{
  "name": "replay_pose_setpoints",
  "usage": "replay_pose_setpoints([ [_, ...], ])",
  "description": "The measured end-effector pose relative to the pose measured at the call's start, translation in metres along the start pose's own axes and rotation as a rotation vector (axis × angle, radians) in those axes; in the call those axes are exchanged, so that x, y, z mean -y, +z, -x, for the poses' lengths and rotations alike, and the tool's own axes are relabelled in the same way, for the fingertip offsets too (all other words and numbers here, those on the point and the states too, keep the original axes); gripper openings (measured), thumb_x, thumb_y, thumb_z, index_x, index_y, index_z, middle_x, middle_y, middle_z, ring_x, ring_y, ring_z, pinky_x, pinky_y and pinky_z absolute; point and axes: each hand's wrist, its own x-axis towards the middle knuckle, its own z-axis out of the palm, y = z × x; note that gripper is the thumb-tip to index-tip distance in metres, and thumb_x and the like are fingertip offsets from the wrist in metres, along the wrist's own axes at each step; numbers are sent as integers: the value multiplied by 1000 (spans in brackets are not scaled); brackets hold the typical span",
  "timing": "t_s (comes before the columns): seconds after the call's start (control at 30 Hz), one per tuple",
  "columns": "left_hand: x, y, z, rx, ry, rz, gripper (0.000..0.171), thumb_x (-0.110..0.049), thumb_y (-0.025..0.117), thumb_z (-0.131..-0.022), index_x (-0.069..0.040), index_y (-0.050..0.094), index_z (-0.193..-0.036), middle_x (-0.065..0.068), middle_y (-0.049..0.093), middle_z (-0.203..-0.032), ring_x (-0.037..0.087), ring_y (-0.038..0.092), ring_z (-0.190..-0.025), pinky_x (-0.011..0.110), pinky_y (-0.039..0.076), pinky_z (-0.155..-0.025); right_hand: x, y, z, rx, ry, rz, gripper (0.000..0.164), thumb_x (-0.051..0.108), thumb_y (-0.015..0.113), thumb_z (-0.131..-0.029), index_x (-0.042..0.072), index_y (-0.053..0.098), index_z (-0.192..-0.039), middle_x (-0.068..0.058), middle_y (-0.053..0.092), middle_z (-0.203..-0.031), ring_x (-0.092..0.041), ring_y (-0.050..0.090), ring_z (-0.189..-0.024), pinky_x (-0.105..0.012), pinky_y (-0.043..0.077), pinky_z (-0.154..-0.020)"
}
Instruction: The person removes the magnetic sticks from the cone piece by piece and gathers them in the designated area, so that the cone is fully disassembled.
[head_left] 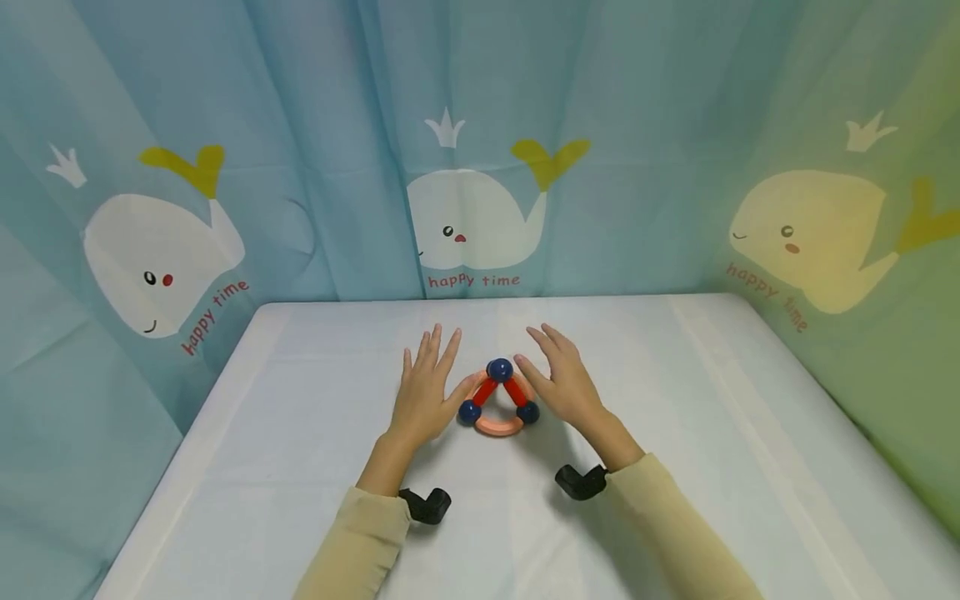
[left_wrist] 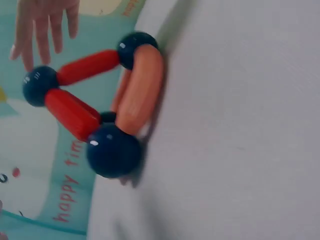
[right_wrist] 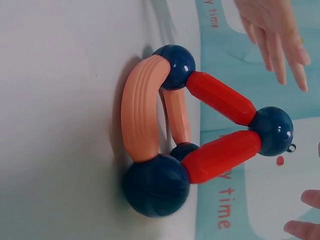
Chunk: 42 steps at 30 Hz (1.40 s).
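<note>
A small frame of blue balls (head_left: 499, 370), red rods (right_wrist: 220, 156) and curved orange rods (right_wrist: 141, 110) stands on the white table. Its curved rods make a ring low on the tabletop. Two straight red rods slant up from balls at the ring and meet at a raised blue ball (left_wrist: 41, 86). To the left of it is my left hand (head_left: 424, 402), fingers spread and straight, the thumb overlapping the frame's edge in the head view. My right hand (head_left: 568, 379) hovers on the other side with extended fingers. Neither hand grips anything.
A pale blue curtain (head_left: 337, 167) printed with whales hangs behind and beside the white table (head_left: 300, 467). Black wrist-worn devices (head_left: 427, 506) sit at both cuffs, below the hands.
</note>
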Motion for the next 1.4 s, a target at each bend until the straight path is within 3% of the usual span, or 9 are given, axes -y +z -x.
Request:
replay_pose_setpoints([
  [0.13,4,9,3,-28,71,51,68,-54,36,-93,-18,19,-148,12,14,-151,29,11,-137,56,11,-106,-5,7,1,-66,4,-119,52,32,58,-90,1,48,-131,-20,41,-136,-36,35,-125,-54,27,-101],
  [0.27,5,16,5,-49,98,80,70,-57,34,-92,-16,22,-147,15,20,-149,31,15,-136,58,16,-104,-6,15,2,-90,3,-214,48,30,59,-90,1,51,-127,-18,47,-131,-32,41,-121,-50,32,-99],
  [0.4,5,20,6,-45,95,117,72,-60,35,-91,-16,22,-147,15,20,-149,31,17,-136,57,18,-104,-6,20,2,-104,0,-252,45,29,60,-90,2,53,-125,-16,49,-129,-30,45,-117,-48,38,-95],
  [0.57,4,24,7,-29,56,244,73,-57,43,-90,-17,22,-147,9,20,-150,28,22,-135,52,22,-104,-2,26,2,-138,8,-305,42,27,61,-88,3,56,-123,-15,52,-126,-30,45,-117,-50,36,-95],
  [0.77,5,34,9,-111,63,387,68,-50,50,-91,-13,31,-144,6,29,-147,23,32,-130,48,33,-100,3,37,-1,-170,2,-386,39,24,63,-87,2,58,-120,-15,55,-122,-28,47,-115,-48,38,-94],
  [0.93,1,42,6,-189,101,447,62,-42,55,-91,-7,40,-139,7,40,-140,21,40,-126,42,35,-99,3,41,-2,-217,-2,-438,38,19,65,-86,0,59,-118,-15,56,-120,-28,48,-114,-47,40,-94],
  [1.17,-7,48,1,-213,74,482,55,-35,61,-88,-7,48,-134,7,50,-132,20,49,-118,37,41,-95,-1,43,-2,-234,-30,-460,38,15,67,-84,-1,59,-118,-16,57,-120,-29,48,-115,-46,40,-94],
  [1.33,-8,53,2,-210,53,497,52,-33,62,-88,-5,52,-130,7,53,-128,18,50,-116,34,41,-95,-1,44,-2,-193,-48,-489,35,11,67,-84,-2,60,-115,-16,59,-117,-28,50,-113,-44,41,-94],
  [1.4,-7,55,4,-210,46,499,50,-32,62,-88,-5,54,-129,6,54,-127,17,50,-116,34,41,-95,9,39,-1,-160,-42,-515,33,7,67,-84,-6,60,-113,-20,60,-114,-31,52,-111,-44,40,-94],
])
